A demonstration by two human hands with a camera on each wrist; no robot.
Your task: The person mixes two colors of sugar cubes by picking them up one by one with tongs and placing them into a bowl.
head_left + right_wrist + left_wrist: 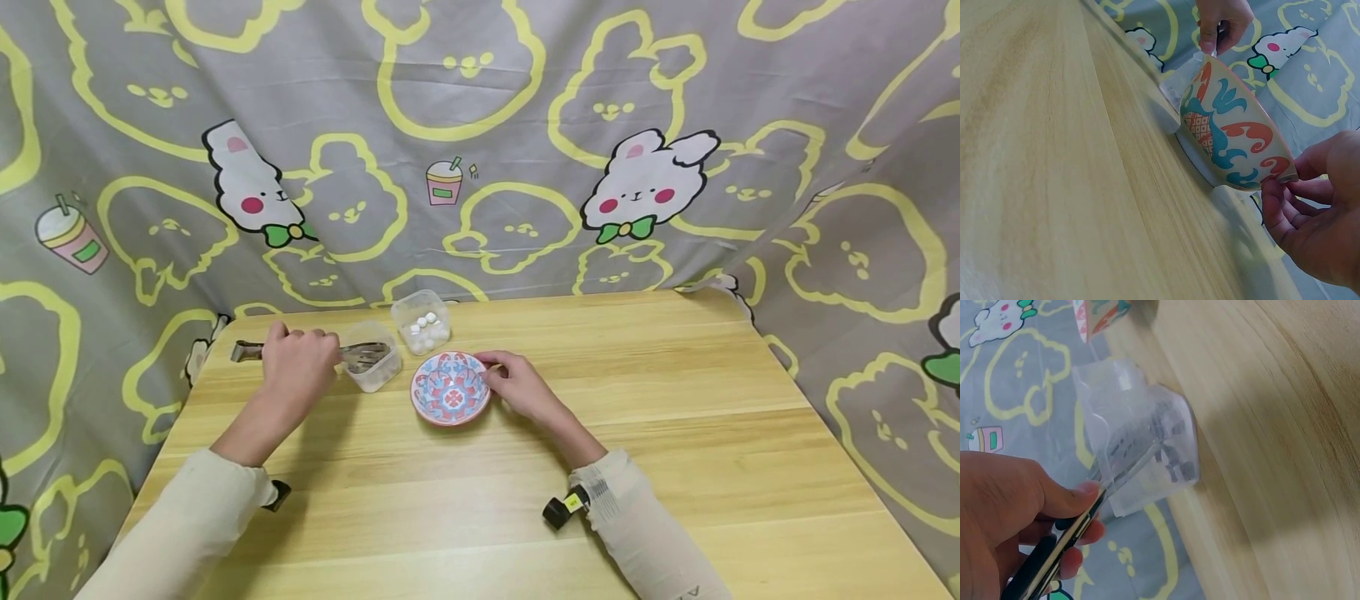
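Observation:
In the head view my left hand [300, 367] grips a pair of metal tongs [251, 351] by the middle. The slotted heads of the tongs reach into a clear plastic container [387, 375]. Dark shapes show through its wall in the left wrist view; whether they are contents or part of the tongs I cannot tell. My right hand [525, 387] pinches the rim of a bowl [452, 410] on its right side, thumb over the edge. Red and blue patterns cover the bowl inside and out [1229, 131], and it stands upright on the table.
Behind the bowl stands a second clear container [441, 305] with several small white pieces [426, 320] in it. The wooden table [675, 442] runs back to a grey curtain [510, 158] with cartoon prints, which hangs on the far side and both flanks.

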